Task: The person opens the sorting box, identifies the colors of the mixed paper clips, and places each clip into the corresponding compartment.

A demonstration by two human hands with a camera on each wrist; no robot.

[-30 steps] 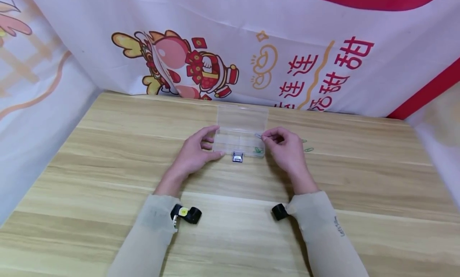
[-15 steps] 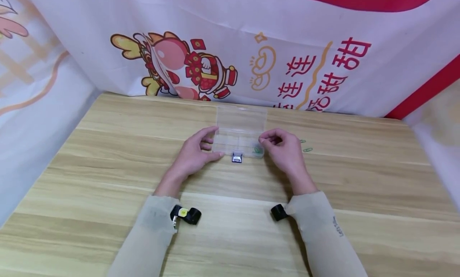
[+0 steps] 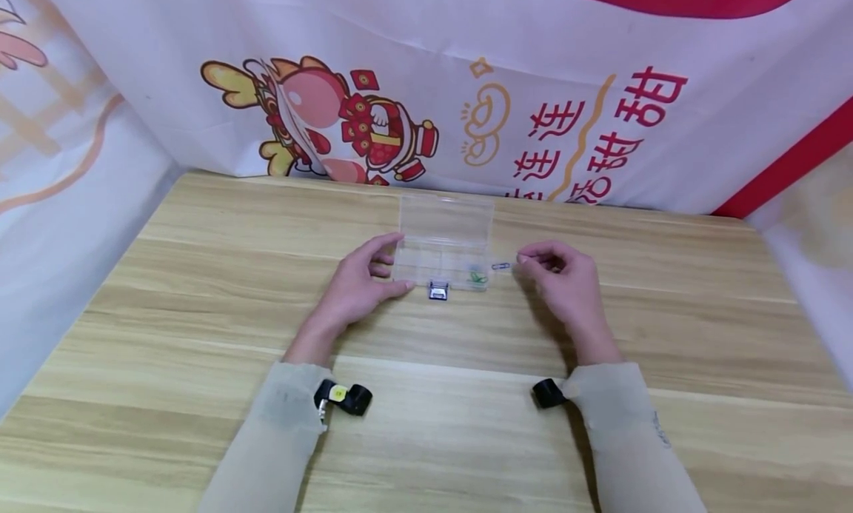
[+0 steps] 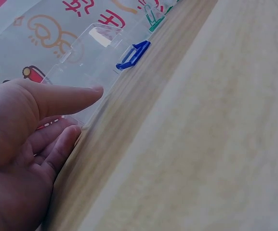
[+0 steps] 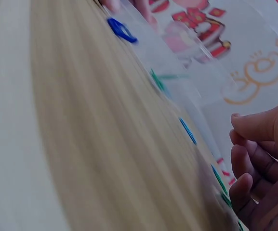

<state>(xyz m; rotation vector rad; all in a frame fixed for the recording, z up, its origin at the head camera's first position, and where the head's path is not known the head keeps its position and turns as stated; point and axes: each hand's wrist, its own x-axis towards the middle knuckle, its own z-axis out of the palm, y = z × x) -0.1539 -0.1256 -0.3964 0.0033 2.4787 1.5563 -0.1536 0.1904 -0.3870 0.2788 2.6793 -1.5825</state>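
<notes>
Near edge of the tabletop [image 3: 426,439]: your two sleeved forearms enter here, a wrist camera strapped to each.

Centre of the tabletop: your left hand [image 3: 356,287] braces the left end of the clear compartment box [image 3: 445,254], thumb laid along its near wall and fingers [image 4: 61,98] resting loosely curled against the plastic; it steadies the box rather than gripping it. The box stands lid-open, its blue latch [image 3: 438,292] toward you, and green paper clips [image 3: 477,277] lie in its right near compartment.

Just right of the box: a blue paper clip [image 3: 501,266] lies on the wood, apart from the box wall. Your right hand [image 3: 566,287] hovers beside the blue clip, fingers curled inward; whether the fingertips touch the clip cannot be told.

To do this step well, pinch the clip by one end with thumb and forefinger, lift it clear over the wall, and keep the left hand bracing so the light box does not slide.

Far edge: a printed banner [image 3: 466,91] hangs behind the tabletop.
</notes>
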